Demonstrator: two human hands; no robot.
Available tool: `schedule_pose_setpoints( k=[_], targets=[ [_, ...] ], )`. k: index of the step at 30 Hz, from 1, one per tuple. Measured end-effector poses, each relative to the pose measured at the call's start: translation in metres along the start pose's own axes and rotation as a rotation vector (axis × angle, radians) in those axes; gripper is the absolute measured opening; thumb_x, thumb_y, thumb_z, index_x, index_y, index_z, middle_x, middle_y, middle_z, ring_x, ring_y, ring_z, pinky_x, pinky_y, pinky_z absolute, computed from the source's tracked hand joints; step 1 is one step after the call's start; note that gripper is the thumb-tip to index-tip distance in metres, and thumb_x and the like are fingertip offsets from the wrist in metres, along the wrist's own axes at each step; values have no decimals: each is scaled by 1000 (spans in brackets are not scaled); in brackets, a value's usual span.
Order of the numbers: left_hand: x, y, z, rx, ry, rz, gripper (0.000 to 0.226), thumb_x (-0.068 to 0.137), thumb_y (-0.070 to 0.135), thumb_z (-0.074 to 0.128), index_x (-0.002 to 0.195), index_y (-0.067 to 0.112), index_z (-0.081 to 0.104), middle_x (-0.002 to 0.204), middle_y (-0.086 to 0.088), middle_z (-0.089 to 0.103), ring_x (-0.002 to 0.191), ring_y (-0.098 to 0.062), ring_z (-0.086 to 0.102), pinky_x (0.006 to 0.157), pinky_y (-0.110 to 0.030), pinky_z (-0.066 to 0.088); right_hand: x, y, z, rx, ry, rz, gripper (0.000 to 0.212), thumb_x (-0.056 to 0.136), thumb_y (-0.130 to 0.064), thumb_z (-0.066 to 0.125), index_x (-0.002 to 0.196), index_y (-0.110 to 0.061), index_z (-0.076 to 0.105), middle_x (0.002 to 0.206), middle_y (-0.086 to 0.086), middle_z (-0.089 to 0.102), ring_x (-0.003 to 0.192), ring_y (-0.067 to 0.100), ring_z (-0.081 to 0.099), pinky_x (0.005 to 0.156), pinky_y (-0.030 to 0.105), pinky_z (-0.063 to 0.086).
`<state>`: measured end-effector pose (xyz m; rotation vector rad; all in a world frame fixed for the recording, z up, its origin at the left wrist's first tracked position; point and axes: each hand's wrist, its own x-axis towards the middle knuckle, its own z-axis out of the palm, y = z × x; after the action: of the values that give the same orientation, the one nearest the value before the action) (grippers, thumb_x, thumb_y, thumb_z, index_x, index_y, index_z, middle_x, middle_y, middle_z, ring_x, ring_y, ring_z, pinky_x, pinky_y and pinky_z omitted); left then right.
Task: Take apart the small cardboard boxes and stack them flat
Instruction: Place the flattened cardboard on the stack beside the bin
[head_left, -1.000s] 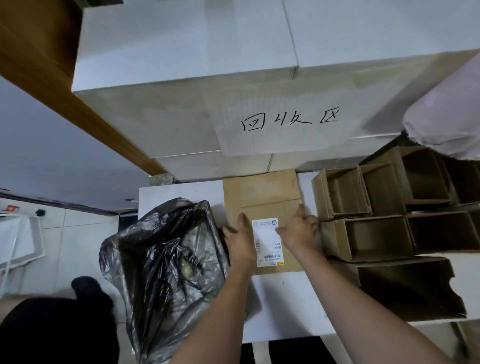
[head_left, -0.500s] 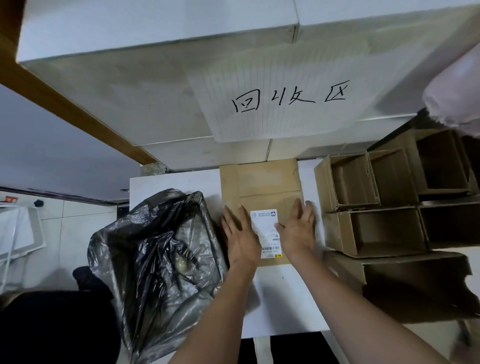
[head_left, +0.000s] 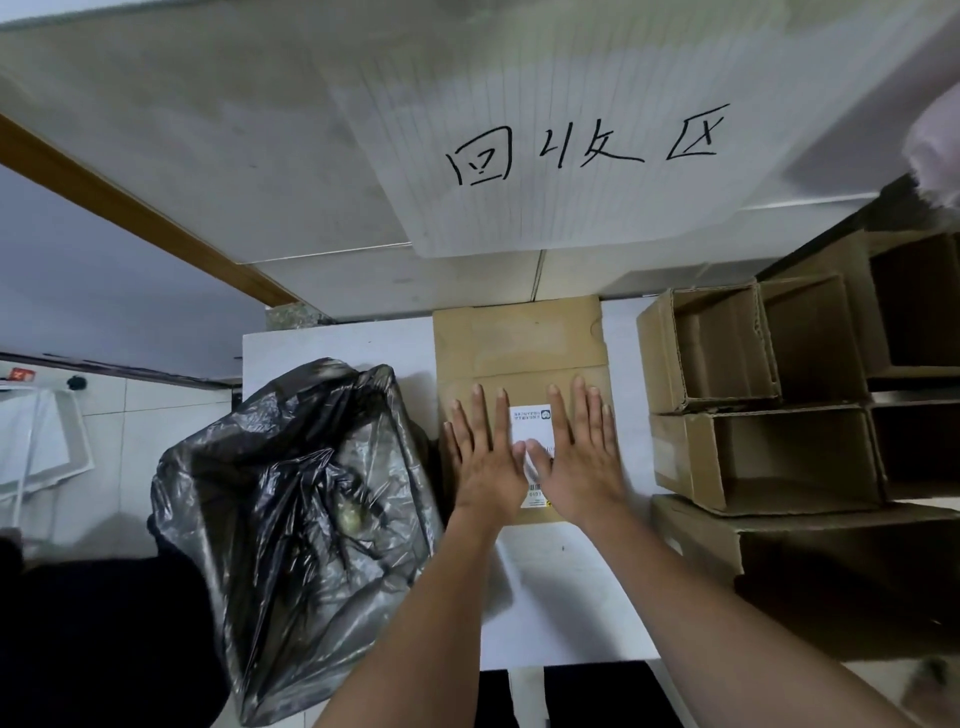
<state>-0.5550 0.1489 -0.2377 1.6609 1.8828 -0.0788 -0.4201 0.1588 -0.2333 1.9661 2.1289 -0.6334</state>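
We see the white printed shipping label (head_left: 531, 415) on the flattened brown cardboard box (head_left: 519, 343) only in part: the left hand (head_left: 485, 457) and right hand (head_left: 582, 457) cover its middle, and its print is too small to read. Right of the box, the open brown cardboard cartons (head_left: 758, 447) are cut off by the frame's edge.
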Motion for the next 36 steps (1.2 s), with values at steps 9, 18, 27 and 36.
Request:
schedule_pose_setpoints(
  k=[9,18,27,36],
  targets=[
    [-6,16,-29,110,-149,-67,69,108,37,24,155,21,-23,160,-11,-33,147,-36,-28,122,-47,-13,5,-2,-39,87,-292,43,87,100,-53,38,152,-28,-26,155,3,-42,144,22,-36,122,41,-13],
    [-37,40,-78,101,-108,-111,65,107,39,25,160,9,4,168,-10,4,155,-28,1,124,-48,-3,-3,-11,-113,73,-285,36,74,101,-45,42,158,-12,7,166,10,5,150,32,15,121,40,21],
    [-88,65,-125,156,36,-32,53,107,36,27,151,6,32,154,-13,40,143,-29,35,121,-46,17,-61,-14,-172,-59,-194,-63,57,100,-47,37,146,-14,38,146,9,46,129,29,48,96,40,43],
    [-165,92,-122,260,34,66,54,107,40,26,148,7,37,153,-16,40,139,-33,38,117,-46,25,-161,2,-198,-117,-81,13,49,98,-39,41,140,-14,45,140,12,49,128,29,47,100,38,40]
  ],
)
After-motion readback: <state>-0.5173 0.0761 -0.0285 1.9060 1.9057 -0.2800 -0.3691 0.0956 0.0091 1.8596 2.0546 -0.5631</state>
